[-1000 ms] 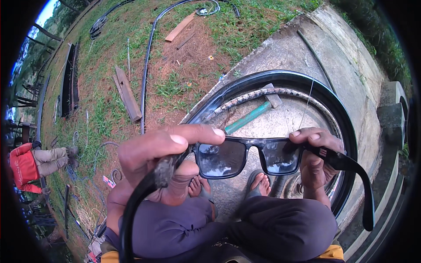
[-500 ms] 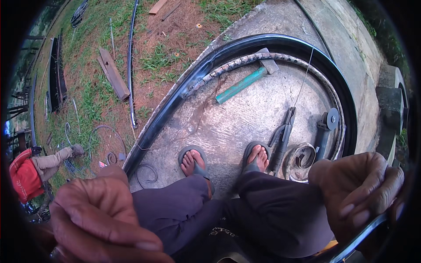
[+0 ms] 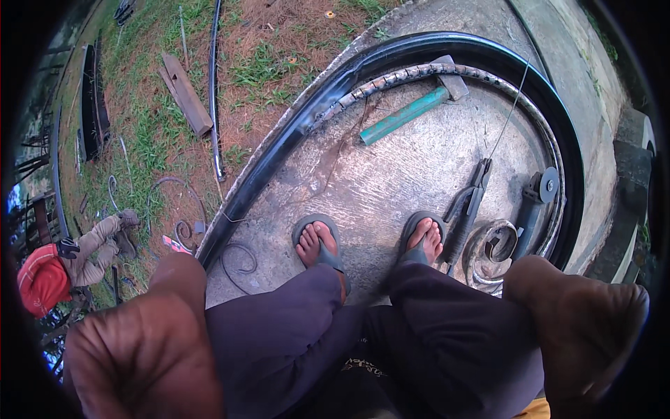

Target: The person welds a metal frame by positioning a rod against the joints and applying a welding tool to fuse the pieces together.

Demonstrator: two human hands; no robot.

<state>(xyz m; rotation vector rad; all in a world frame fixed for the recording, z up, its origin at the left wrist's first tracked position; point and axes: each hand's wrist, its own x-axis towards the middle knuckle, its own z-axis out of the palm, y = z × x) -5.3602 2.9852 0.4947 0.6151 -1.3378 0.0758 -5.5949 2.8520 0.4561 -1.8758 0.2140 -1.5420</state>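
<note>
My left hand is raised at the lower left, creased palm showing, fingertips hidden. My right hand is at the lower right, fingers curled in shadow; anything inside is hidden. The sunglasses are out of view. Below, between and around my sandalled feet, lies concrete inside a curved black tube and a notched metal strip. Within that curve lie a green-handled hammer, a welding electrode holder with rod, an angle grinder and a coiled metal strip.
A person in a red top is low on the grass at the left. Wooden boards, a long pipe and scattered metal pieces lie on the grass. A concrete step runs along the right.
Both hands have moved apart and back toward the camera, carrying the sunglasses out of view. The ground and tools came into fuller view; the other person shifted slightly.
</note>
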